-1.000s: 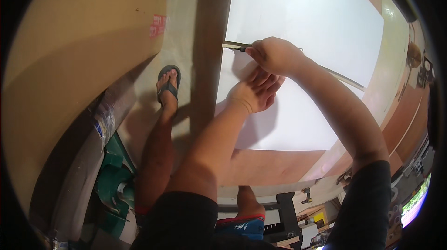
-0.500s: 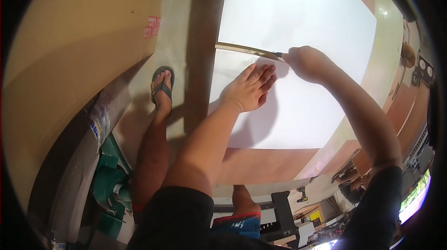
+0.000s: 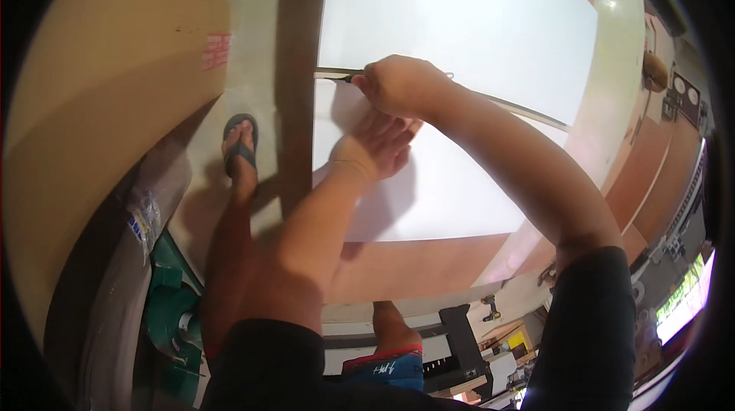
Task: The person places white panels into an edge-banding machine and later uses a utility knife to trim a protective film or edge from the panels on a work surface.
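Note:
A large white sheet or panel lies in front of me, parted by a narrow tan strip (image 3: 528,112) into a far white piece (image 3: 467,13) and a near white piece (image 3: 459,189). My right hand (image 3: 402,85) is closed around a thin dark-tipped tool (image 3: 339,78), whose tip rests at the strip near its left end. A small pale loop shows past the back of that hand; most of the tool is hidden in the grip. My left hand (image 3: 371,147) lies on the near piece with fingers stretched out, partly under my right wrist.
A reddish-brown board (image 3: 421,265) shows under the near white edge. On the left stand a big cardboard box (image 3: 138,51) and a green machine (image 3: 172,304). My sandalled foot (image 3: 241,143) is on the floor between box and board. A drill (image 3: 490,307) lies toward the lower right.
My right hand has moved left along the strip with the tool, from right of my left hand to above it. The whole view has shifted slightly; my left hand stays on the near piece.

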### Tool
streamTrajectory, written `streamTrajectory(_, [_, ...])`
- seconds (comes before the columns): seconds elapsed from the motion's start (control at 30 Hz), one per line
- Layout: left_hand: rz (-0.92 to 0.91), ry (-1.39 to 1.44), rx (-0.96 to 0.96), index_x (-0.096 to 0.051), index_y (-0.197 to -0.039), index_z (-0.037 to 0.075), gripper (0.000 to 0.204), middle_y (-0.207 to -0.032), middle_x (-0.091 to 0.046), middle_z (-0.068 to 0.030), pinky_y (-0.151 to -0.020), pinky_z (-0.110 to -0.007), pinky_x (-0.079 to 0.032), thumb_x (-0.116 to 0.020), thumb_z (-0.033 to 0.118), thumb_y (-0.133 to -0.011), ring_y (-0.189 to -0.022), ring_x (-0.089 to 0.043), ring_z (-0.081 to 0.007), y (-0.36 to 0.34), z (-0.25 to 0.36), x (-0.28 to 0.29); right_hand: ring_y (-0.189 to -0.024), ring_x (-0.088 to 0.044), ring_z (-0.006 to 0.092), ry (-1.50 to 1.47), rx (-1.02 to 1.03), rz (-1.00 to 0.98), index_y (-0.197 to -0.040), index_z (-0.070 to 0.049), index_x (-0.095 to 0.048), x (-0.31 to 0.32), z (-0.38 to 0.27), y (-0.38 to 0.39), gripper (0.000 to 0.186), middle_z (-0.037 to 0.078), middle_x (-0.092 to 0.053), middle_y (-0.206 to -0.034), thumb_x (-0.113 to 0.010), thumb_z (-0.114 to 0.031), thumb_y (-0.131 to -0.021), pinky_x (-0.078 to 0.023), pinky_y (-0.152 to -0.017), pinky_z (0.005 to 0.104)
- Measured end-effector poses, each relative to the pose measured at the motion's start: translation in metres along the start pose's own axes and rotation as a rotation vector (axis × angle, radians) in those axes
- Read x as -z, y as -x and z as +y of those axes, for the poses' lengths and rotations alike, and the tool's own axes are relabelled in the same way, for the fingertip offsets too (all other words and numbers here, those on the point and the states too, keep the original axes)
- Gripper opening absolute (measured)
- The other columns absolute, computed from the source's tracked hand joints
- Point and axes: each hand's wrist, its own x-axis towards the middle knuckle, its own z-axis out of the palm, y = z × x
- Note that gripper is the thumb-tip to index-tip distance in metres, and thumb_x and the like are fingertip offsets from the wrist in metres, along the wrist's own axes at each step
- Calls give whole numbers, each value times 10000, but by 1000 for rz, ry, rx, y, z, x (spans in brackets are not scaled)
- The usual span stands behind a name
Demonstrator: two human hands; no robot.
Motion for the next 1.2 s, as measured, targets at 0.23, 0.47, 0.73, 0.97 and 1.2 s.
streamTrajectory(0.23, [35, -147, 19, -525, -1470, 194, 554, -1606, -407, -37, -1256, -442, -197, -539, 369, -944, -1472, -357, -186, -1, 3, 15, -1009, -686, 373, 95, -207, -55, -1126, -87, -720, -5, 116, 69, 409, 152, -732, -1066, -424, -363, -1069, -535, -892, 478])
streamTrajectory(0.47, [-10, -136, 38, -501, -1492, 205, 547, -1650, -340, -13, -1269, -424, -160, -508, 374, -973, -1503, -310, -163, -4, 5, 14, -1025, -670, 378, 113, -350, -41, -1118, -54, -707, -18, 213, 107, 470, 182, -726, -1059, -430, -430, -1076, -519, -908, 479])
streamTrajectory(0.73, [-10, -151, 11, -483, -1507, 205, 552, -1656, -327, -11, -1264, -422, -163, -489, 378, -982, -1501, -309, -166, -4, 3, 14, -1058, -665, 384, 222, -443, -129, -1110, -65, -707, -16, 250, 134, 459, 188, -717, -1102, -453, -444, -1062, -515, -925, 486])
streamTrajectory(0.97, [-4, -203, 14, -473, -1515, 204, 556, -1662, -317, -13, -1263, -430, -154, -471, 383, -989, -1501, -308, -161, -6, 2, 16, -1023, -670, 379, 210, -459, -126, -1081, -45, -718, -5, 240, 133, 457, 201, -721, -1040, -479, -432, -1041, -518, -917, 486])
streamTrajectory(1.2, [-27, -174, 7, -469, -1518, 216, 556, -1659, -315, -10, -1273, -422, -124, -474, 398, -993, -1513, -278, -157, -2, 6, 16, -894, -654, 437, 134, -435, 202, -968, -7, -664, -59, 262, 167, 397, 236, -697, -926, -490, -356, -1043, -509, -814, 503])
